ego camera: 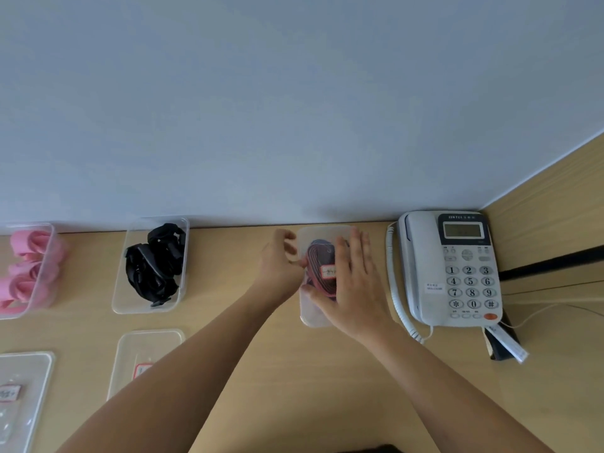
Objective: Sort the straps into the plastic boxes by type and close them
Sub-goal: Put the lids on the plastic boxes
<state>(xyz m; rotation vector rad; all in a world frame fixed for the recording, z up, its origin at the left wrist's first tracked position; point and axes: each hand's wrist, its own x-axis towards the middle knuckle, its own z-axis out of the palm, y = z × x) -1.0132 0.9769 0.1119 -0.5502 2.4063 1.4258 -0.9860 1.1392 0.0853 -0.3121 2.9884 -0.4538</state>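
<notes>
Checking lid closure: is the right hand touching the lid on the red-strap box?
Touching. Head view: the right hand lies flat on the lid, fingers straight across its top.

Pale grey-blue wall, light wood desk, wooden side panel

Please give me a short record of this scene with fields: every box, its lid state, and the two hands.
pink-strap box: open, no lid
black-strap box: open, no lid
red-strap box: closed
right hand: flat on its top
left hand: grips its left edge
loose lids: two, lying nearer the person
telephone: right of red-strap box
</notes>
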